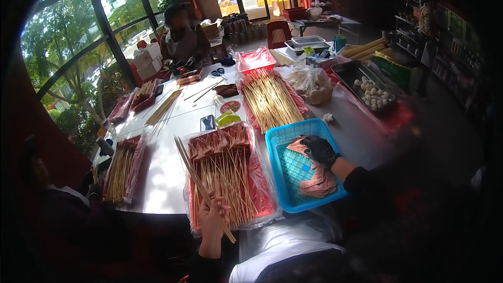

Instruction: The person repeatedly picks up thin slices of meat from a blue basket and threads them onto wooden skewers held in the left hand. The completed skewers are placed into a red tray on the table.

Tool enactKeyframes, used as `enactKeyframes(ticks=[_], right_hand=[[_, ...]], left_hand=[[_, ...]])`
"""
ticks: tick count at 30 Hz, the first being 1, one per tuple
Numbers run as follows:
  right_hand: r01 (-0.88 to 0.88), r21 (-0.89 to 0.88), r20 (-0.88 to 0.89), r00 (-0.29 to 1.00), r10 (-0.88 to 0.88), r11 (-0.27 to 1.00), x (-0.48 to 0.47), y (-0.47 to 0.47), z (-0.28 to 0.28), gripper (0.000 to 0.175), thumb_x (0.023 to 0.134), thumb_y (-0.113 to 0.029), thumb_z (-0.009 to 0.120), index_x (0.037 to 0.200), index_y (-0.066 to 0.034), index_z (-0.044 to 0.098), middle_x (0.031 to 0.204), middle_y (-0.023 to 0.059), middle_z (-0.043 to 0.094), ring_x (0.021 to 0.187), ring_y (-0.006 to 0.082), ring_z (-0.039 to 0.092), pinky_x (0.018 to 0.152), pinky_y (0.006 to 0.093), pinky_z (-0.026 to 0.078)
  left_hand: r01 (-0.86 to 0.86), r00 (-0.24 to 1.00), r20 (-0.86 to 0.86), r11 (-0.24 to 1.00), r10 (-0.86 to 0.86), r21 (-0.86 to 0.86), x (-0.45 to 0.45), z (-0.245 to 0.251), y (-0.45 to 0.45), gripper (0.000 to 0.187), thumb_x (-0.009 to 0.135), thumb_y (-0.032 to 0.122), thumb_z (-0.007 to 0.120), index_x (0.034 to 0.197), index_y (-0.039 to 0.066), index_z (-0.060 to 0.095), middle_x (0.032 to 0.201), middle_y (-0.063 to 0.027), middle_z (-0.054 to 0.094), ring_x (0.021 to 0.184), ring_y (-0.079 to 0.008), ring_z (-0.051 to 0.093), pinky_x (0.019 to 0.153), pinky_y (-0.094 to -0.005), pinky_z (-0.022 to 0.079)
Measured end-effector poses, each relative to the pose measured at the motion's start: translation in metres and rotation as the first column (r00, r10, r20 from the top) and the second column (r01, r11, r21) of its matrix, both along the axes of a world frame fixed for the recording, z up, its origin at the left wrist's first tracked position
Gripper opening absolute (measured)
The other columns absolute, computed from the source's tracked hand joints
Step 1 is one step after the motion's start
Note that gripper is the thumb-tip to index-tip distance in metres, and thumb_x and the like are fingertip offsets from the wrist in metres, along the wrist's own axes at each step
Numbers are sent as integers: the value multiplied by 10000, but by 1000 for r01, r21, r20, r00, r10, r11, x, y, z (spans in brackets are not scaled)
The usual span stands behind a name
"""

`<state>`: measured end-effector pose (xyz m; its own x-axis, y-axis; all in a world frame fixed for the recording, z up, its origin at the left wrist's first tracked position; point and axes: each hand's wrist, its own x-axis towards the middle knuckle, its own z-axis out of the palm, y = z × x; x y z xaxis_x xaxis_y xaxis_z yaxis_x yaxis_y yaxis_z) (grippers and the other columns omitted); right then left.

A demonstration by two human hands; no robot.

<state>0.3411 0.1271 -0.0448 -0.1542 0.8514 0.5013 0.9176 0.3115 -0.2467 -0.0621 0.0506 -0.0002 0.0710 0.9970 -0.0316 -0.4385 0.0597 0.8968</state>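
My bare left hand (212,213) grips a thin bundle of bamboo skewers (193,173), held slanting above a red tray. That plastic-lined tray (264,200) holds skewers threaded with folded pink slices (220,141), their points towards me. To its right stands a blue plastic basket (276,165) with a lattice bottom. In it, my black-gloved right hand (321,151) has its fingers on a pink slice (297,146), apparently pinching it; the fingertips are partly hidden. More floppy pink slices (319,182), perhaps meat, lie in a pile at the basket's near end.
Beyond the basket, a tray is heaped with skewers (271,100). Nearby are a plastic bag of food (310,82) and a dark tray of pale balls (372,93). One co-worker (184,43) sits across the table; another (43,188) is at left beside a skewer tray (122,169).
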Motion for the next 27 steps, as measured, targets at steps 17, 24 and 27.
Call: enactKeyframes(ticks=[17,24,27], right_hand=[[-30,-247,148,987,68,968,-14,37,-25,316,847,-297,516,920,-16,642,876,140,648,784,267,628,795,381,503],[-491,-34,-971,222,88,870,-48,-53,66,247,873,-137,549,1095,-29,557,1008,105,625,940,192,613,856,314,499],[-427,58,-960,-273,-68,902,-67,-77,77,269,866,-88,558,1129,-39,538,1008,85,620,954,194,610,832,312,503]], left_hand=[[351,904,-244,936,-350,-44,41,2,-57,115,961,132,447,943,35,505,627,-27,510,456,-64,433,407,-214,359],[351,868,-345,933,-356,-80,40,4,-60,83,946,80,435,976,21,485,643,-41,531,459,-81,457,421,-218,369],[373,833,-405,923,-378,-95,39,2,-61,62,922,38,443,977,22,467,665,-52,552,456,-77,459,421,-220,370]])
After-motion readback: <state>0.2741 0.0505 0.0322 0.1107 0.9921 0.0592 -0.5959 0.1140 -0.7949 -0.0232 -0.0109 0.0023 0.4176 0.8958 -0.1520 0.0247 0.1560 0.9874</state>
